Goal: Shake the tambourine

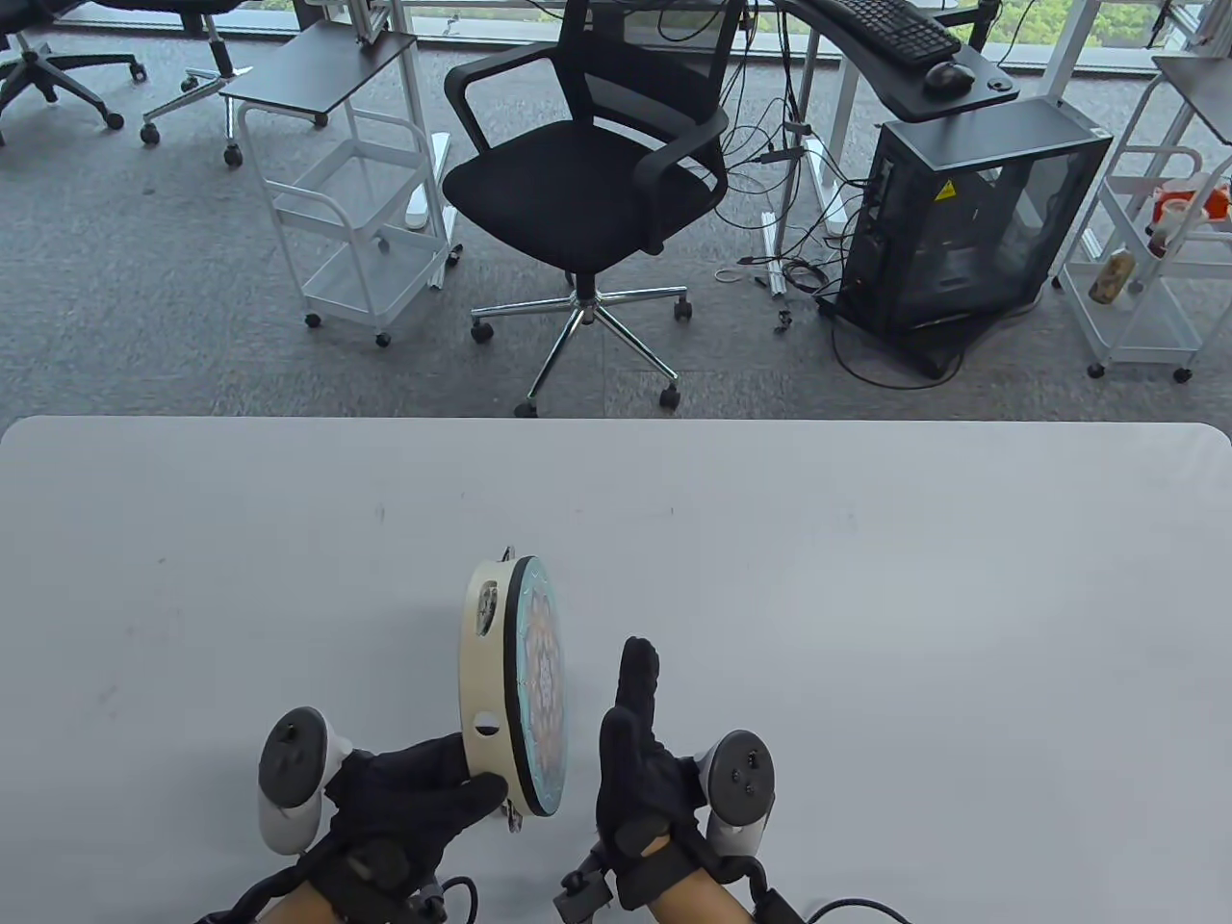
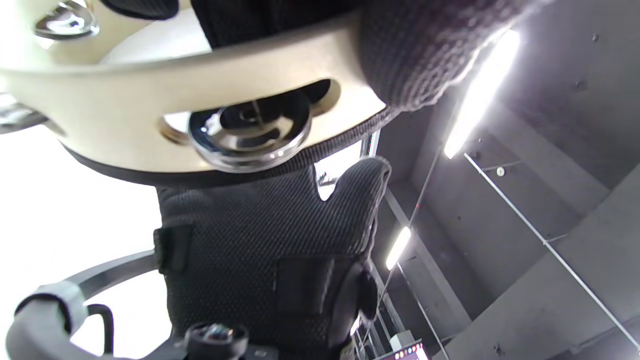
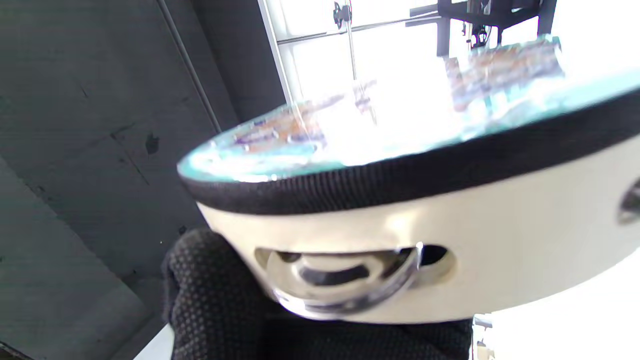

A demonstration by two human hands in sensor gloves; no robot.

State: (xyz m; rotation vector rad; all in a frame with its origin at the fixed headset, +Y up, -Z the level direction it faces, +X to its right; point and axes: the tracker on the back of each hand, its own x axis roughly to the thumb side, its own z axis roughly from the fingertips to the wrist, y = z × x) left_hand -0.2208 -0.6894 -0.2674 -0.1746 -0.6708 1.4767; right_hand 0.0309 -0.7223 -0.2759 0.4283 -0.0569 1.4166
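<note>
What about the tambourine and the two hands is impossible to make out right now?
- Tambourine open back: table view, edge-on, faces away.
- Left hand fingers inside the frame: hidden by the rim in every view.
- Drumhead pattern: right wrist view, washed out by glare.
- Right hand: contact unclear.

Cream-framed tambourine (image 1: 486,664) at lower centre with a black rim band, teal-edged head in an orange and blue mandala pattern, silvery jingles (image 2: 247,132), black knit gloves on left hand (image 1: 409,804) and right hand (image 1: 635,760), pale grey table (image 1: 866,577), black chair (image 1: 587,183) at upper centre.
</note>
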